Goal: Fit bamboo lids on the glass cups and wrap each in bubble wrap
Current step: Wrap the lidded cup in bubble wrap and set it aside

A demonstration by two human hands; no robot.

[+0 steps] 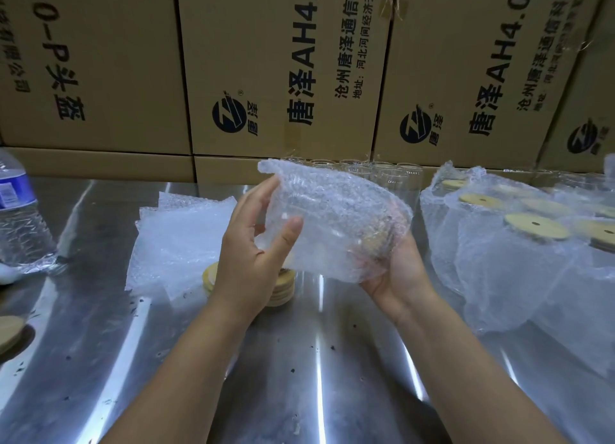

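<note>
Both forearms reach out over the shiny steel desk [316, 377], which is flecked with dark crumbs. Held up above it between the two hands is a glass cup in bubble wrap [332, 220], lying on its side with its long axis running left to right, the lidded end tipped down toward the right palm. The left hand [253, 254] grips the open, crinkled end, fingers [263, 194] curled behind it and thumb pressed on the front. The right hand [396, 270] cradles the bundle from below; its fingers are hidden under the wrap, so I cannot tell how they lie.

Just under the left hand sits a short stack of round bamboo lids [283, 287], pale and smooth, beside a fanned pile of bubble wrap sheets [176, 240]. To the right stand wrapped cups [532, 254], upright, each flat lid pierced by a small hole. Farther back bare glass cups [396, 177] stand in a cluster. A plastic water bottle [16, 210] is at far left, with cardboard boxes [283, 61] stacked behind.
</note>
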